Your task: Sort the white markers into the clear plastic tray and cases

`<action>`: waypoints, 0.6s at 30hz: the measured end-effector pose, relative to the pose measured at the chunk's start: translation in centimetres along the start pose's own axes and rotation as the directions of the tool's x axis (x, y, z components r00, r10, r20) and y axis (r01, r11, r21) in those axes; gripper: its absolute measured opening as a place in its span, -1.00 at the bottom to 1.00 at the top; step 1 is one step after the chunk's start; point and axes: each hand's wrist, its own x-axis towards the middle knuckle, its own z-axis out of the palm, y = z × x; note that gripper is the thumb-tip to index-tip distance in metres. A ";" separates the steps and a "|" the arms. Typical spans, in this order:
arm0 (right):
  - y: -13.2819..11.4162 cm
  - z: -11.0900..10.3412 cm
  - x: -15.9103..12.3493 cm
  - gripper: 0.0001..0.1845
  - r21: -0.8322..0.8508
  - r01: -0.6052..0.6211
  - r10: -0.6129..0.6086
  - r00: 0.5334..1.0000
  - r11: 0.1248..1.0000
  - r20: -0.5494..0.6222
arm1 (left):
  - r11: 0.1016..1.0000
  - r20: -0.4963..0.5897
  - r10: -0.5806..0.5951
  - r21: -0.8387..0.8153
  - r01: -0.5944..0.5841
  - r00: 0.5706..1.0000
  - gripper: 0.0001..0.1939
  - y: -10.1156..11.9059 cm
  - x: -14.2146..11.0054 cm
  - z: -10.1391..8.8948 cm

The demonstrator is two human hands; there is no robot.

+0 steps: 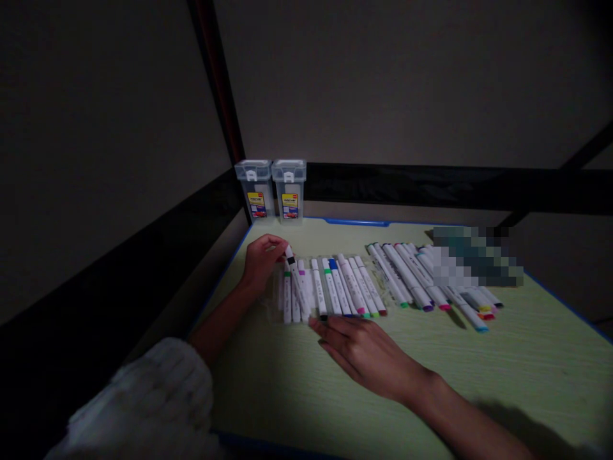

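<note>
My left hand (262,257) pinches the top end of a white marker with a black band (297,281). That marker leans over other white markers in a clear plastic tray (271,314). Several more markers (338,291) lie side by side there, some with green, blue or purple bands. My right hand (366,348) rests palm down at the tray's near edge, its fingers stretched out by the lower ends of the markers. Nothing shows in its grasp, though the undersides of its fingers are hidden.
Two clear lidded boxes (255,191) with yellow and blue labels stand at the back left. A pile of loose markers with coloured ends (407,278) lies to the right, beside a dark pixelated object (488,259). The pale green table (502,364) has blue edges; walls rise behind and left.
</note>
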 end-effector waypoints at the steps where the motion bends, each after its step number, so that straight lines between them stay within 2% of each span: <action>1: 0.0 0.0 0.0 -0.60 0.003 0.004 -0.004 1.000 1.000 -0.004 | 1.000 -0.025 0.008 0.009 -0.008 1.000 -0.82 -0.1 0.2 -0.2; 8: 0.0 -0.1 0.0 -0.60 0.006 0.003 -0.003 1.000 1.000 -0.006 | 0.998 -0.091 0.010 0.056 -0.005 0.996 -0.82 -0.7 1.1 -1.1; 18: 0.0 -0.2 -0.1 -0.60 0.031 -0.003 0.003 1.000 1.000 0.013 | 0.987 -0.085 0.029 0.158 -0.016 0.996 -0.85 -1.1 1.3 -1.4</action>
